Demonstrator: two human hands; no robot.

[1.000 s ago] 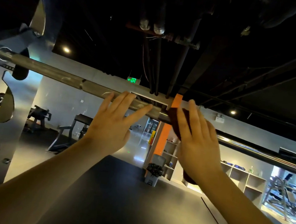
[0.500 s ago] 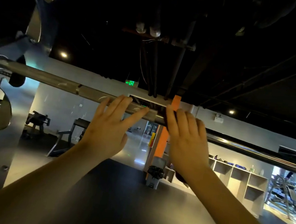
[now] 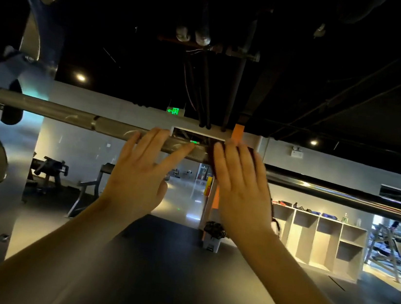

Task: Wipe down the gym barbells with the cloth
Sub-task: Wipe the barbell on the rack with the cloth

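Through the head camera I looked up along both bare forearms at the barbell (image 3: 72, 112), which ran across the view from the left, where it sat in a hook of the steel rack upright (image 3: 7, 157), sloping down toward the right edge. Its knurled middle stretch lay under the hands.

The left hand (image 3: 140, 177) was flat against the bar, fingers straight and spread, their tips lying across the knurling, and the thumb hung apart below; it gripped nothing. The right hand (image 3: 240, 190) was just beside it on the right, nearly touching, also with straight fingers, and it pressed the dark red cloth (image 3: 210, 157) against the bar. The cloth was mostly hidden behind that hand: I saw only a strip of it at the index-finger side, wrapped against the bar, and a dark edge along the outer side of the palm. I could not see the right thumb, so I could not tell whether it hooked round the cloth from beneath.

Farther off, a green exit sign (image 3: 173, 110) hung from the black ceiling above the bar. An orange column (image 3: 237, 131) stood behind the right hand, with a lidded bin (image 3: 212, 239) at its foot. Pale cubby shelves (image 3: 323, 240) stood on the far right and a bench (image 3: 88, 185) on the far left.
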